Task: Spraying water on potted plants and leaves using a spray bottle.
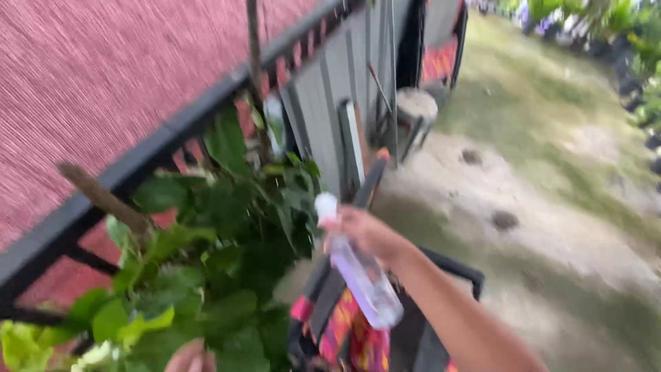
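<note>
My right hand (368, 234) reaches in from the lower right and grips a clear plastic spray bottle (365, 279) with a white nozzle top (326, 205). The nozzle points left toward a leafy green plant (220, 262) growing beside a black metal railing (158, 138). Only a small part of my left hand (189, 358) shows at the bottom edge, fingers curled under the leaves; what it holds is hidden. The picture is motion-blurred.
A pink woven surface (103, 76) lies behind the railing. A chair with a black frame and colourful patterned fabric (351, 337) stands below my arm. Grey wall panels (337, 89), a round stool (416, 110) and a sandy, grassy yard (551, 179) stretch to the right.
</note>
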